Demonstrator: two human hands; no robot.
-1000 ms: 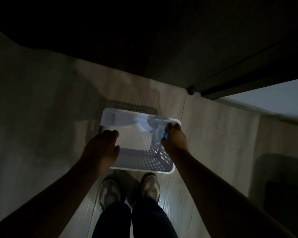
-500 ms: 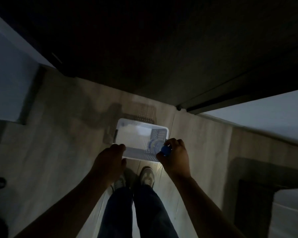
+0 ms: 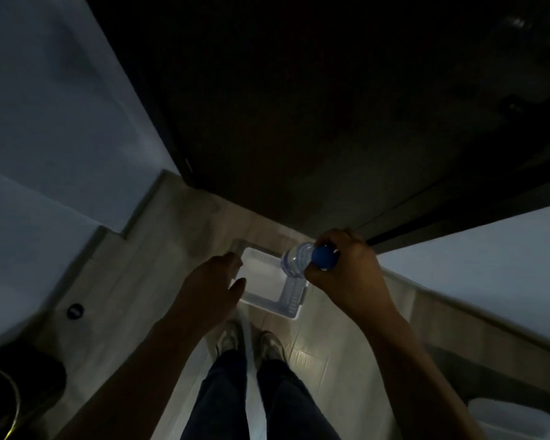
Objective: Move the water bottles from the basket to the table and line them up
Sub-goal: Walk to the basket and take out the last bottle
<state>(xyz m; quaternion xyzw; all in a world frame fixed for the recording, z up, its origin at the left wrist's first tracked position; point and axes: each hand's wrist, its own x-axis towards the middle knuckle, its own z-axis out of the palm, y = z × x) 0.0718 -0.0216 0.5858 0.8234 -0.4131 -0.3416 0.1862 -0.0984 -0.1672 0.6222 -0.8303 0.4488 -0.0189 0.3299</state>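
Left hand hovers over the left rim of the basket, fingers loose, holding nothing. Water bottle hangs above the basket's right wall, right hand gripping it at the blue cap. Cap-only hold may swing, so steady the body w/ the left, then set it upright on the dark surface ahead, prob. the table.

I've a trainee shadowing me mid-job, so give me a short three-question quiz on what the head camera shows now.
1. True or false: the left hand holds nothing.
2. What grips the water bottle at its blue cap? A) left hand B) right hand C) neither
3. Fill in: the white basket sits on the ____.
Key: 1 true; 2 B; 3 floor.
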